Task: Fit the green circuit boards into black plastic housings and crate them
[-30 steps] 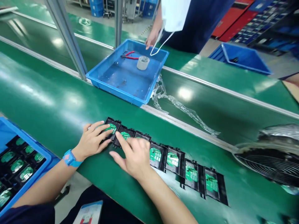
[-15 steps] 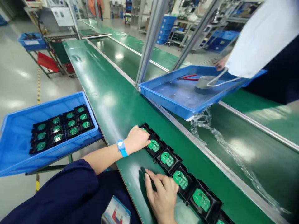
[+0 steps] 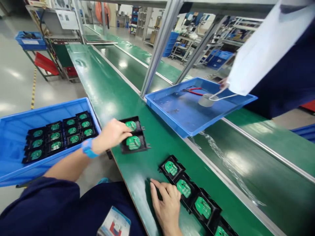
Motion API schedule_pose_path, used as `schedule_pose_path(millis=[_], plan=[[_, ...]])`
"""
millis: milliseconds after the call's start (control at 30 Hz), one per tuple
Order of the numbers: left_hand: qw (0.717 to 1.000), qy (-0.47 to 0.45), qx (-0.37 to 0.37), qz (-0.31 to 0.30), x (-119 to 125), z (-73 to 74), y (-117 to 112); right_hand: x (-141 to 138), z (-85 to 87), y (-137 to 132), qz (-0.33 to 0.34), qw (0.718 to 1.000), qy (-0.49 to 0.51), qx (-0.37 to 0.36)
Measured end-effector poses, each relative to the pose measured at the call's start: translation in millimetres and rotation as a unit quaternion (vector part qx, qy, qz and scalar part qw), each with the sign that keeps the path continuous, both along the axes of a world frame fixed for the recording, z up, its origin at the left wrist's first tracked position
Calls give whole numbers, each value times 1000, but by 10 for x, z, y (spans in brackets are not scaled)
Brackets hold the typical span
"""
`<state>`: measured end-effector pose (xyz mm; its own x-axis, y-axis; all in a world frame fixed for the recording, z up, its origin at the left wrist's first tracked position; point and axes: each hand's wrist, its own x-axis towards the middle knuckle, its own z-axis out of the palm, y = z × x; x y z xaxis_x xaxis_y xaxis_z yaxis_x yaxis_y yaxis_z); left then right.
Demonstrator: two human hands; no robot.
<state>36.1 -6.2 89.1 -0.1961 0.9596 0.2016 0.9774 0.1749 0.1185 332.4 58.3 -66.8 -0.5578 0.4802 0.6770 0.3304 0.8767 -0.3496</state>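
Note:
My left hand (image 3: 112,136) is closed on the near edge of a joined pair of black plastic housings with green circuit boards (image 3: 133,143), held tilted over the green bench. My right hand (image 3: 167,205) rests on the bench with its index finger stretched out and the others loosely bent. Those fingers lie against a row of similar black housings with green boards (image 3: 184,188), which runs down to the bottom edge of the picture. To the left, a blue bin (image 3: 14,119) contains several more such housings set out in rows.
A blue tray (image 3: 167,103) with red-handled pliers (image 3: 195,91) and a tape roll (image 3: 206,101) sits beyond the bench. Another person's hand (image 3: 223,83) is at its far side, partly behind a white sheet with a thin loop (image 3: 258,55). A metal post (image 3: 157,49) rises beside the tray.
My left hand has lifted the two end housings off the row and carried them left, towards the bin. The tray has come down lower. My right hand stays by the row.

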Motion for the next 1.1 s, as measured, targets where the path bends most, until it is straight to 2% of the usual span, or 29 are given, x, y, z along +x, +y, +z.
schedule_pose_path(millis=[67,133,167,233,333,400,500,567,667,767,867,967,1100], plan=[[994,25,93,53,-490,258,-542,23,-14,-16,9,1000,-7,4],[981,82,103,143,-1028,417,-1096,34,-57,-23,27,999,-25,19],[972,107,88,190,-1296,441,-1353,31,-87,-22,35,998,-37,30],[959,120,17,256,-1788,364,-1788,9,-155,-16,52,995,-67,52],[952,86,-73,286,-2328,-1,-2174,-39,-246,-2,93,988,-107,66],[951,64,-99,287,-2542,-313,-2271,-57,-284,6,107,985,-118,61],[948,41,-124,291,-2725,-730,-2299,-55,-304,5,93,986,-122,59],[945,29,-136,295,-2817,-936,-2291,-52,-300,-8,85,986,-129,66],[941,13,-145,304,-2957,-1147,-2267,-67,-273,-37,74,986,-132,76],[939,-4,-140,315,-3067,-1268,-2248,-101,-223,-69,68,987,-131,71],[940,-16,-120,320,-3092,-1311,-2237,-143,-152,-116,51,989,-123,64],[944,-14,-90,317,-3059,-1281,-2208,-186,-76,-166,42,992,-107,45],[956,-4,-52,290,-3054,-1149,-2179,-225,2,-210,23,994,-102,25]])
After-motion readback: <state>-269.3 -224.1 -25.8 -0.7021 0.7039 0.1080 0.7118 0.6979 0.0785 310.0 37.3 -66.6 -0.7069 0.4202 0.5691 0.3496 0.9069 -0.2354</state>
